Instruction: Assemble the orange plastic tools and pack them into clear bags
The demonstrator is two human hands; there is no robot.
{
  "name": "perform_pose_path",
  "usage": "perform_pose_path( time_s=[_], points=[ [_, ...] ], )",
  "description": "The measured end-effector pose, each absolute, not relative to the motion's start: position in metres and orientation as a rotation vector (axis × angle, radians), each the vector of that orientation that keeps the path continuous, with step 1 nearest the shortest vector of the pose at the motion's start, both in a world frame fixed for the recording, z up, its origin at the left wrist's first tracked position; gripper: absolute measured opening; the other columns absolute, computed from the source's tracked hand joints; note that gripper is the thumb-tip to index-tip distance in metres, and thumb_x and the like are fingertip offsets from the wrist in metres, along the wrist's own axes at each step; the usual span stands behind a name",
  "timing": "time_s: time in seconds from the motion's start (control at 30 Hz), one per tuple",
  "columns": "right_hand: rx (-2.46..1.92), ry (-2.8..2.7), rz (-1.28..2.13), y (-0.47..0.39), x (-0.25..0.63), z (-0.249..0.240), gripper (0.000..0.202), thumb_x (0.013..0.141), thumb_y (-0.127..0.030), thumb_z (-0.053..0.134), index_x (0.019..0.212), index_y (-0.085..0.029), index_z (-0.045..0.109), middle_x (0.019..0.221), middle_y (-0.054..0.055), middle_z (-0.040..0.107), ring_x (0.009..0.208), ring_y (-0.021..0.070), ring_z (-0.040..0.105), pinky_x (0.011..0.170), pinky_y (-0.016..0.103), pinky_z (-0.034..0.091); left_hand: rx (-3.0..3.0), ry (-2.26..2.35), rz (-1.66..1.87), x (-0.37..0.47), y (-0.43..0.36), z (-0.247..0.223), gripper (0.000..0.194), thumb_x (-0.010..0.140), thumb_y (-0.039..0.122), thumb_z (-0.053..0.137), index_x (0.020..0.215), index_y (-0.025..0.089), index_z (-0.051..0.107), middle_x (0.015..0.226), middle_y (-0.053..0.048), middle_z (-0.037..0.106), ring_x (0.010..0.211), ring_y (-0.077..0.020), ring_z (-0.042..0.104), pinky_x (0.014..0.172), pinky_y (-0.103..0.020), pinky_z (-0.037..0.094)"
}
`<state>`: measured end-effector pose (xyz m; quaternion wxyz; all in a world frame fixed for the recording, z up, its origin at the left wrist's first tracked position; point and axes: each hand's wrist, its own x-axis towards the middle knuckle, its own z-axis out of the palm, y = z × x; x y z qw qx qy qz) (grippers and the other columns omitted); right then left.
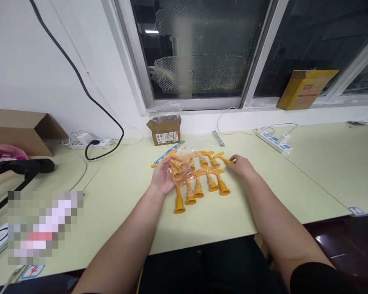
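Observation:
Several yellow plastic pieces, each with a T-shaped handle and a flared bell end, lie on the pale table; one yellow piece [179, 203] is nearest the front. My left hand [162, 179] is closed around a clear plastic bag [168, 152] with a blue printed strip, with yellow pieces in or under its film. The film's shine hides which pieces are inside. To the right, my right hand [241, 165] pinches the end of a single yellow piece [223, 158]. Behind them a clear bag [202, 141] with a blue strip lies flat.
An opened cardboard box [165, 130] stands against the wall. Power strips [274, 142] with cables sit at the back. A black cable [79, 77] hangs at left, near a large carton [15, 126] and a black curved object [27, 167]. A yellow box [308, 90] leans on the window.

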<state>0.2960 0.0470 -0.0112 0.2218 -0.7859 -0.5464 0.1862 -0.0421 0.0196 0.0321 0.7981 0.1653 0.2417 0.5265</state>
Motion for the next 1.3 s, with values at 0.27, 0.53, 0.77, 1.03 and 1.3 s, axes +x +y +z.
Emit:
perform_pose_path(
  time_s=[0.27, 0.53, 0.77, 1.03, 1.3],
  points=[
    [-1.111, -1.134, 0.859, 0.033, 0.304, 0.013, 0.029, 0.073, -0.041, 0.071, 0.096, -0.026, 0.061, 0.081, -0.002, 0.064, 0.064, 0.0142, 0.061, 0.061, 0.029, 0.054, 0.377, 0.54, 1.268, -0.039, 0.023, 0.026, 0.04, 0.097, 0.029, 0.054, 0.135, 0.018, 0.061, 0.129, -0.015, 0.072, 0.121, -0.0345, 0.069, 0.1, -0.06, 0.057],
    [-0.833, -1.434, 1.18, 0.0, 0.265, 0.026, 0.033, 0.085, -0.049, 0.073, 0.103, -0.024, 0.061, 0.071, -0.001, 0.065, 0.053, 0.0163, 0.062, 0.048, 0.029, 0.052, 0.354, 0.521, 1.307, -0.032, 0.02, 0.025, 0.036, 0.105, 0.036, 0.042, 0.126, 0.018, 0.064, 0.115, -0.012, 0.077, 0.106, -0.0287, 0.075, 0.102, -0.054, 0.057],
    [-1.066, -1.712, 0.402, -0.003, 0.221, 0.013, 0.022, 0.091, -0.034, 0.066, 0.111, -0.026, 0.07, 0.108, 0.006, 0.074, 0.088, 0.0215, 0.07, 0.081, 0.038, 0.06, 0.38, 0.532, 1.285, -0.026, 0.018, 0.022, 0.035, 0.105, 0.038, 0.044, 0.119, 0.016, 0.067, 0.11, -0.011, 0.079, 0.103, -0.0259, 0.076, 0.104, -0.05, 0.056],
    [-1.1, -1.446, 0.49, -0.012, 0.196, 0.015, 0.026, 0.09, -0.041, 0.069, 0.112, -0.029, 0.067, 0.125, 0.009, 0.071, 0.113, 0.03, 0.067, 0.101, 0.05, 0.055, 0.406, 0.547, 1.258, -0.018, 0.014, 0.017, 0.03, 0.102, 0.036, 0.052, 0.12, 0.018, 0.068, 0.109, -0.011, 0.079, 0.102, -0.0267, 0.076, 0.098, -0.048, 0.06],
    [-0.906, -1.179, 1.153, -0.002, 0.2, 0.011, 0.033, 0.081, -0.048, 0.078, 0.103, -0.027, 0.066, 0.084, -0.001, 0.071, 0.079, 0.0213, 0.075, 0.088, 0.045, 0.064, 0.374, 0.618, 1.34, -0.02, 0.017, 0.016, 0.03, 0.098, 0.037, 0.061, 0.116, 0.014, 0.069, 0.103, -0.011, 0.079, 0.096, -0.025, 0.077, 0.095, -0.043, 0.06]
  ],
)
